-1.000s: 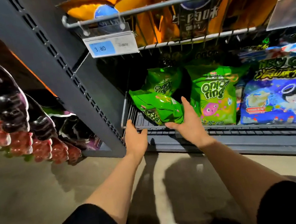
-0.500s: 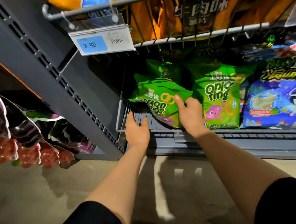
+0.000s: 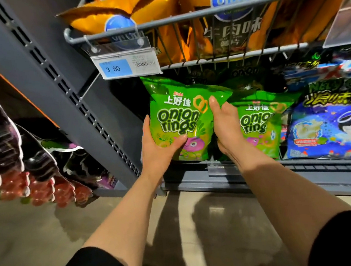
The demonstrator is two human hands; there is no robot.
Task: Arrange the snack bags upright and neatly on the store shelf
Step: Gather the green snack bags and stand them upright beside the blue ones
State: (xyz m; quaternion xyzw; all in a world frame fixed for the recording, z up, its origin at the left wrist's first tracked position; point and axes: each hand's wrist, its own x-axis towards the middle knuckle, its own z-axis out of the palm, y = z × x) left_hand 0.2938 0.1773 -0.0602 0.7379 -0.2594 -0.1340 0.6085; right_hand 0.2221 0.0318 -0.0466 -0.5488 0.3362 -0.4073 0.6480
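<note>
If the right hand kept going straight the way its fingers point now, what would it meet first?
The right hand points up and back along the right edge of the front onion rings bag it holds. Going on, it would probably slide past that bag's top corner into the dark green bags behind; depth there is unclear.

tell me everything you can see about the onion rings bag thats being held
The held onion rings bag is a glossy green foil-look pouch printed "Onion rings", with Chinese characters, a ring graphic and a pink cartoon figure low down. It stands upright, front facing out, at the left end of the lower shelf, its crimped top just under the wire basket. The left hand grips its lower left edge; the right hand holds its right side. A second onion rings bag stands beside it.
</note>
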